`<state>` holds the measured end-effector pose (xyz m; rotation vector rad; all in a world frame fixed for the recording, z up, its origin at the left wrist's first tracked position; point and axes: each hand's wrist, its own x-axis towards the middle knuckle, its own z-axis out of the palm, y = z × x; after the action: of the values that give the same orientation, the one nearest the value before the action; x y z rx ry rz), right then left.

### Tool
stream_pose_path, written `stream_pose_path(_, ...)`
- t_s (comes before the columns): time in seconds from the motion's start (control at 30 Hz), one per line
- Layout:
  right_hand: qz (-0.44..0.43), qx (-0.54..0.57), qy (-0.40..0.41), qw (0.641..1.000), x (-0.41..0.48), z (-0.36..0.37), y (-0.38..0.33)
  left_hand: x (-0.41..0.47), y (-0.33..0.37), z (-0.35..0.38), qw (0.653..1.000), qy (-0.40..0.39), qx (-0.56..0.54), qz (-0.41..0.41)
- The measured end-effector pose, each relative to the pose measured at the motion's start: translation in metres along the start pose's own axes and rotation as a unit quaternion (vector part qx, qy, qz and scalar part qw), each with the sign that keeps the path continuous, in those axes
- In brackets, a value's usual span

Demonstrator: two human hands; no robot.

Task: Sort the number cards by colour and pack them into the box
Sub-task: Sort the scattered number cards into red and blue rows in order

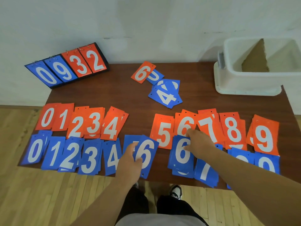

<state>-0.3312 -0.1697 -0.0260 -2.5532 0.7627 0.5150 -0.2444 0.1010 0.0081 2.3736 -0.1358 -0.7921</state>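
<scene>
Pinches a blue plastic number card marked 6 (147,158) by its edge in the left hand (129,160), likely bound for the stack of blue 6 cards (180,154) steadied under the spread right hand (199,141) (flat, gripping nothing). Far right, the white plastic box (244,86), no cards visible inside.

brown table (114,95) | scoreboard stand (66,66) at its far-left corner | wood floor (32,193) | white wall (146,22)

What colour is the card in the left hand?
The card is blue, with a white 6; head view.
</scene>
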Motion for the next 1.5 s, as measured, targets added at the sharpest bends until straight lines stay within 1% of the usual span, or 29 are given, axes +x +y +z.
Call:
stream_pose_path(0.07,0.001,0.015,0.005,1.0,0.0,-0.005,0.003,0.001,0.001,0.0,1.0,0.002,-0.002,-0.002)
stream_pose_path(0.23,0.005,0.006,0.007,1.0,-0.002,-0.017,0.011,0.004,0.002,0.001,1.0,-0.002,-0.008,0.004)
stream_pose_path(0.33,-0.015,0.03,0.021,0.999,-0.007,-0.023,0.012,0.001,0.005,0.001,1.0,-0.005,-0.016,0.016)
stream_pose_path(0.4,-0.024,0.067,0.038,0.997,-0.01,-0.03,0.014,-0.001,0.009,0.0,1.0,-0.002,-0.015,0.026)
stream_pose_path(0.47,-0.008,0.152,0.021,0.988,-0.014,-0.044,0.018,-0.001,0.013,-0.001,0.999,0.004,-0.033,0.028)
stream_pose_path(0.53,0.017,0.252,0.001,0.968,-0.021,-0.065,0.022,-0.001,0.023,-0.004,0.998,0.007,-0.044,0.033)
stream_pose_path(0.57,0.023,0.284,-0.014,0.959,-0.026,-0.076,0.023,-0.001,0.027,-0.004,0.998,0.003,-0.041,0.037)
stream_pose_path(0.63,0.005,0.302,-0.055,0.952,-0.039,-0.092,0.02,-0.001,0.04,0.001,0.998,-0.011,-0.041,0.047)
stream_pose_path(0.7,-0.014,0.284,-0.082,0.955,-0.052,-0.097,0.012,-0.004,0.058,0.009,0.996,-0.025,-0.054,0.068)
stream_pose_path(0.8,-0.017,0.284,-0.056,0.957,-0.067,-0.088,0.004,-0.017,0.087,0.026,0.987,-0.068,-0.081,0.125)
stream_pose_path(0.9,-0.013,0.275,-0.018,0.961,-0.078,-0.068,0.015,-0.033,0.098,0.044,0.968,-0.173,-0.034,0.179)
stream_pose_path(0.97,0.002,0.274,-0.001,0.962,-0.089,-0.056,0.029,-0.04,0.099,0.054,0.958,-0.228,-0.004,0.175)
stream_pose_path(1.03,0.003,0.284,0.011,0.959,-0.101,-0.048,0.041,-0.043,0.1,0.061,0.949,-0.264,0.018,0.17)
stream_pose_path(1.13,0.004,0.334,-0.007,0.943,-0.115,-0.043,0.06,-0.046,0.105,0.071,0.936,-0.298,0.042,0.183)
stream_pose_path(1.2,0.009,0.349,-0.009,0.937,-0.123,-0.042,0.071,-0.045,0.109,0.079,0.943,-0.27,0.041,0.192)
stream_pose_path(1.27,0.022,0.342,0.022,0.939,-0.129,-0.041,0.082,-0.042,0.11,0.087,0.958,-0.22,0.019,0.181)
stream_pose_path(1.33,0.061,0.338,0.073,0.936,-0.136,-0.039,0.092,-0.041,0.112,0.097,0.965,-0.209,-0.009,0.161)
stream_pose_path(1.4,0.092,0.351,0.101,0.926,-0.146,-0.035,0.101,-0.04,0.116,0.109,0.965,-0.211,-0.033,0.151)
stream_pose_path(1.43,0.094,0.358,0.096,0.924,-0.15,-0.034,0.104,-0.039,0.119,0.114,0.966,-0.206,-0.04,0.152)
stream_pose_path(1.5,0.093,0.367,0.055,0.924,-0.162,-0.032,0.111,-0.04,0.131,0.124,0.964,-0.201,-0.036,0.171)
